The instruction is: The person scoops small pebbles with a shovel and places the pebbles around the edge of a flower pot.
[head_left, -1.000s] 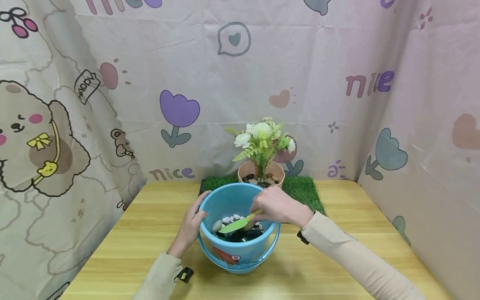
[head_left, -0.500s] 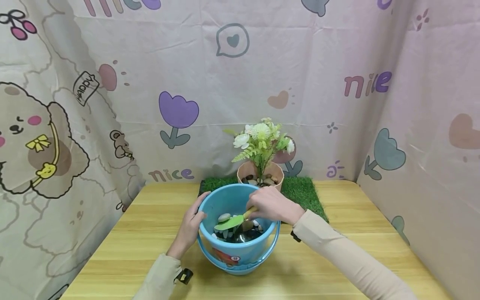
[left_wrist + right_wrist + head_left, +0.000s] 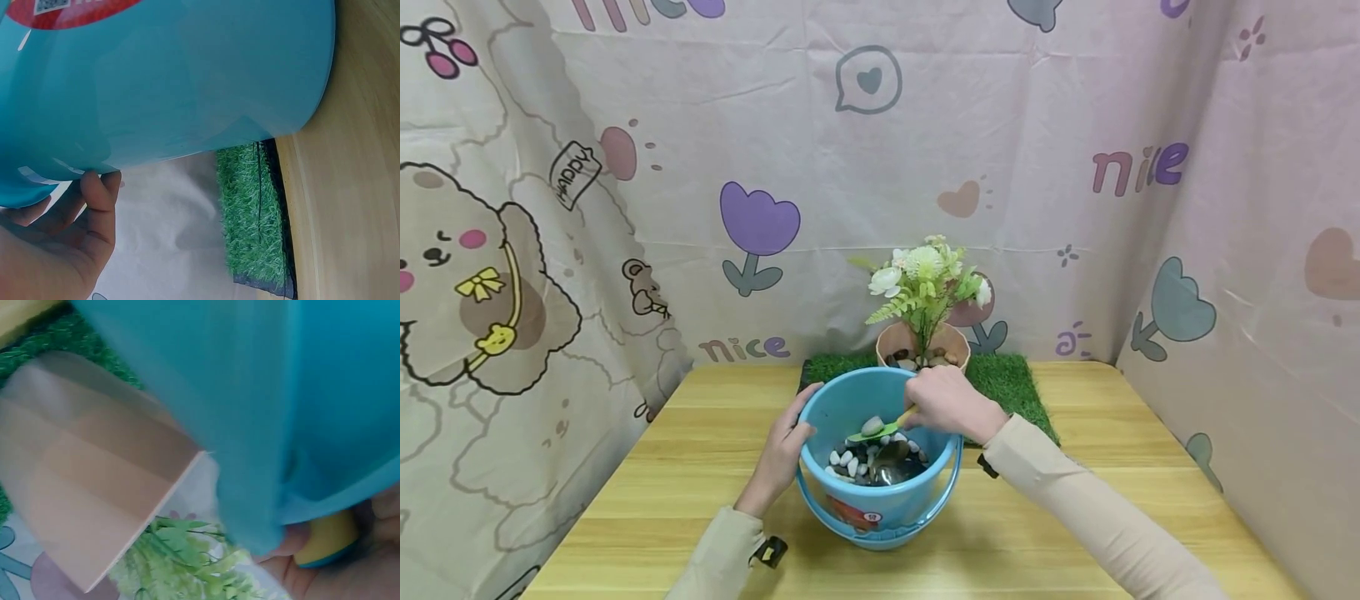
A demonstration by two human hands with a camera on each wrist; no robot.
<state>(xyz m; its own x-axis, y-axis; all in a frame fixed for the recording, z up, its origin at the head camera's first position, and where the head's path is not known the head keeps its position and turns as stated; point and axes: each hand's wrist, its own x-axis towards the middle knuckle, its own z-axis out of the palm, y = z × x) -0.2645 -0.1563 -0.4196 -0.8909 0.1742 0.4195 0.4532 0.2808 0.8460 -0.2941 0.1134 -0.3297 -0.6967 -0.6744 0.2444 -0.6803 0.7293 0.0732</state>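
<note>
A blue bucket (image 3: 842, 496) stands on the table, its handle hanging down at the front. My left hand (image 3: 781, 454) grips the bucket's left rim, thumb near the top edge; in the left wrist view its fingers (image 3: 100, 206) lie against the wall. My right hand (image 3: 951, 402) holds a small trowel by its yellow handle (image 3: 328, 537) at the right rim. The trowel's green blade (image 3: 886, 432) lies flat inside the bucket and carries a greyish stone (image 3: 872, 426). White pebbles (image 3: 846, 460) and a large dark stone (image 3: 893, 472) lie at the bottom.
Behind the bucket, a pink pot (image 3: 891, 340) holds stones and artificial white flowers (image 3: 921, 267). It stands on a green turf mat (image 3: 1007, 387). The wooden table (image 3: 662, 467) ends at a printed cloth backdrop (image 3: 865, 167).
The trowel has been lifted and drawn back from the stones, now bearing a stone; it shifted left, then back right. My left hand keeps its grip on the rim.
</note>
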